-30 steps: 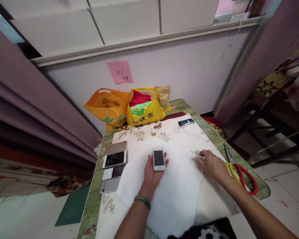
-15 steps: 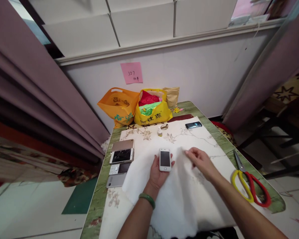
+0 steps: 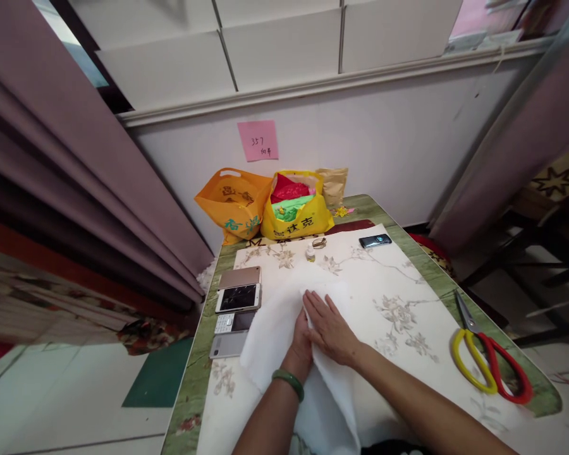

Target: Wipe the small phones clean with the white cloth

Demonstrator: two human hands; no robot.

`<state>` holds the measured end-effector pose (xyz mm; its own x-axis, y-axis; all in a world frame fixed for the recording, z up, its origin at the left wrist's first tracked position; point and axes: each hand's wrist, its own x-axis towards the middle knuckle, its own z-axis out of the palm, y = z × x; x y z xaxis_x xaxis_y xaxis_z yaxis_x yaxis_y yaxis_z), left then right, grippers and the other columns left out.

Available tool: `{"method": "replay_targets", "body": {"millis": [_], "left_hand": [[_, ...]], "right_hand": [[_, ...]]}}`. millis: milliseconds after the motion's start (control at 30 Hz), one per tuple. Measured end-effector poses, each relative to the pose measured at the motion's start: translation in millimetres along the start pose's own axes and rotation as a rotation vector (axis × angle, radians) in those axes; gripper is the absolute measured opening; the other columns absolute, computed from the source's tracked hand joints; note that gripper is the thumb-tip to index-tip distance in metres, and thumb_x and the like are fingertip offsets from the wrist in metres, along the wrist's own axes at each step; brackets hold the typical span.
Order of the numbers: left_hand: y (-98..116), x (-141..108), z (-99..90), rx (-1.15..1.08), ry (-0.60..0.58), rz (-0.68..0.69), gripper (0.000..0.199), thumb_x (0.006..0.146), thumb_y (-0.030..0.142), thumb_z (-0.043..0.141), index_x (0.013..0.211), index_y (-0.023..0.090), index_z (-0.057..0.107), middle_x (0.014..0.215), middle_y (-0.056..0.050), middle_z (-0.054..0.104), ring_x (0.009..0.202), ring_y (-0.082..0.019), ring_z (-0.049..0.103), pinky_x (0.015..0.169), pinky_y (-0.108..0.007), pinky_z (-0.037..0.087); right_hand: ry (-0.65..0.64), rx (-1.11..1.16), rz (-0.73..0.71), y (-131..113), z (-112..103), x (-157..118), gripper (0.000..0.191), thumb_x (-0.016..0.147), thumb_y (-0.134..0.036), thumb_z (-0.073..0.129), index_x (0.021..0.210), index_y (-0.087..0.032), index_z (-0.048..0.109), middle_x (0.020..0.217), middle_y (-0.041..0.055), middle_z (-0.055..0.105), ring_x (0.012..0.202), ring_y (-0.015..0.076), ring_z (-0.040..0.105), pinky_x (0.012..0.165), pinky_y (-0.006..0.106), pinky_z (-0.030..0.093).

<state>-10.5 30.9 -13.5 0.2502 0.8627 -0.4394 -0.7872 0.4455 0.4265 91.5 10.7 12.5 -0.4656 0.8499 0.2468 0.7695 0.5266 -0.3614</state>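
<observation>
A white cloth (image 3: 275, 328) spreads over the front middle of the table and is folded up between my hands. My left hand (image 3: 301, 341), below a green bangle, is mostly covered by the cloth and my other hand; its fingers are hidden. My right hand (image 3: 329, 325) lies flat on the fold with its fingers stretched out. The white phone is out of sight. Left of the cloth are a gold phone (image 3: 239, 278), a white phone with a dark screen (image 3: 238, 298), a keypad phone (image 3: 232, 322) and a silver phone (image 3: 228, 345).
Large scissors (image 3: 474, 335) with yellow and red handles lie on the right. A dark phone (image 3: 375, 241) and a small bottle (image 3: 310, 253) are further back. An orange bag (image 3: 232, 202) and a filled yellow bag (image 3: 296, 221) stand at the table's back edge.
My right hand has moved left and folded the cloth over the white phone, which was showing on my left palm. The view has shifted slightly.
</observation>
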Motion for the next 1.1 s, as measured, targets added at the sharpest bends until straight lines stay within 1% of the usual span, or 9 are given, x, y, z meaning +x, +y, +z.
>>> {"method": "replay_targets", "body": {"millis": [167, 300, 400, 533, 700, 867, 967, 1033, 1100], "left_hand": [[6.8, -6.2, 12.6, -0.002, -0.094, -0.174, 0.041, 0.087, 0.037, 0.055, 0.120, 0.014, 0.062, 0.115, -0.010, 0.069, 0.119, -0.027, 0.057, 0.105, -0.038, 0.040], [6.0, -5.3, 13.5, -0.098, -0.039, -0.079, 0.030, 0.087, 0.036, 0.057, 0.105, 0.015, 0.067, 0.105, -0.008, 0.072, 0.107, -0.023, 0.064, 0.102, -0.033, 0.042], [5.6, -5.2, 13.0, -0.114, 0.014, -0.134, 0.032, 0.084, 0.043, 0.060, 0.091, 0.013, 0.068, 0.087, -0.009, 0.073, 0.092, -0.023, 0.069, 0.097, -0.036, 0.047], [6.9, -10.0, 16.3, -0.075, 0.112, -0.125, 0.038, 0.082, 0.050, 0.061, 0.095, 0.015, 0.068, 0.094, -0.008, 0.073, 0.093, -0.022, 0.068, 0.094, -0.034, 0.049], [8.1, -15.4, 20.7, -0.072, -0.055, -0.078, 0.039, 0.089, 0.044, 0.052, 0.116, 0.017, 0.063, 0.123, -0.009, 0.065, 0.116, -0.023, 0.058, 0.100, -0.032, 0.044], [8.7, -12.1, 20.4, -0.094, 0.045, -0.143, 0.037, 0.084, 0.048, 0.058, 0.100, 0.016, 0.066, 0.097, -0.009, 0.072, 0.103, -0.025, 0.065, 0.094, -0.038, 0.049], [8.4, -10.2, 19.5, -0.068, 0.104, -0.177, 0.041, 0.081, 0.053, 0.060, 0.085, 0.013, 0.066, 0.080, -0.010, 0.071, 0.090, -0.026, 0.069, 0.089, -0.040, 0.052], [8.2, -11.2, 19.5, -0.053, 0.109, -0.165, 0.039, 0.082, 0.052, 0.059, 0.086, 0.013, 0.066, 0.082, -0.009, 0.072, 0.088, -0.025, 0.069, 0.089, -0.039, 0.052], [8.2, -13.7, 20.4, -0.063, 0.061, -0.140, 0.036, 0.084, 0.049, 0.058, 0.098, 0.017, 0.066, 0.098, -0.008, 0.072, 0.097, -0.023, 0.067, 0.092, -0.037, 0.050]], "right_hand": [[0.006, -0.130, 0.181, 24.2, 11.3, 4.7, 0.073, 0.097, -0.048, 0.031, 0.152, -0.012, -0.001, 0.157, 0.0126, 0.012, 0.145, 0.0258, 0.009, 0.114, 0.052, 0.017], [0.023, -0.188, 0.087, 17.7, 5.0, -29.4, 0.076, 0.097, -0.049, 0.033, 0.151, -0.012, -0.003, 0.157, 0.0135, 0.012, 0.145, 0.0277, 0.010, 0.115, 0.055, 0.009], [-0.005, -0.177, -0.044, 3.1, -0.8, -43.3, 0.080, 0.094, -0.055, 0.036, 0.152, -0.013, 0.000, 0.156, 0.0128, 0.015, 0.144, 0.0284, 0.015, 0.115, 0.056, 0.004], [-0.021, -0.157, -0.054, 6.2, -4.5, -21.5, 0.072, 0.097, -0.051, 0.033, 0.152, -0.017, 0.001, 0.156, 0.0098, 0.018, 0.143, 0.0265, 0.020, 0.115, 0.057, 0.001], [0.010, -0.168, 0.121, 24.1, -4.6, -4.5, 0.072, 0.097, -0.051, 0.031, 0.152, -0.017, -0.001, 0.156, 0.0115, 0.016, 0.143, 0.0276, 0.018, 0.113, 0.059, 0.003], [-0.012, -0.137, -0.004, 6.0, -6.6, -38.7, 0.077, 0.095, -0.055, 0.033, 0.152, -0.016, 0.000, 0.155, 0.0125, 0.017, 0.143, 0.0282, 0.019, 0.113, 0.057, -0.006], [-0.051, -0.085, -0.093, -1.3, -9.5, -39.6, 0.078, 0.094, -0.059, 0.033, 0.152, -0.017, 0.000, 0.155, 0.0113, 0.020, 0.142, 0.0267, 0.021, 0.112, 0.057, -0.013], [-0.057, -0.071, -0.094, 3.6, -10.7, -26.8, 0.073, 0.096, -0.054, 0.031, 0.151, -0.019, -0.001, 0.155, 0.0102, 0.020, 0.142, 0.0255, 0.022, 0.112, 0.057, -0.012], [-0.051, -0.076, -0.042, 13.7, -10.7, -11.1, 0.068, 0.098, -0.050, 0.030, 0.151, -0.020, -0.001, 0.155, 0.0095, 0.019, 0.142, 0.0254, 0.021, 0.112, 0.059, -0.007]]}}
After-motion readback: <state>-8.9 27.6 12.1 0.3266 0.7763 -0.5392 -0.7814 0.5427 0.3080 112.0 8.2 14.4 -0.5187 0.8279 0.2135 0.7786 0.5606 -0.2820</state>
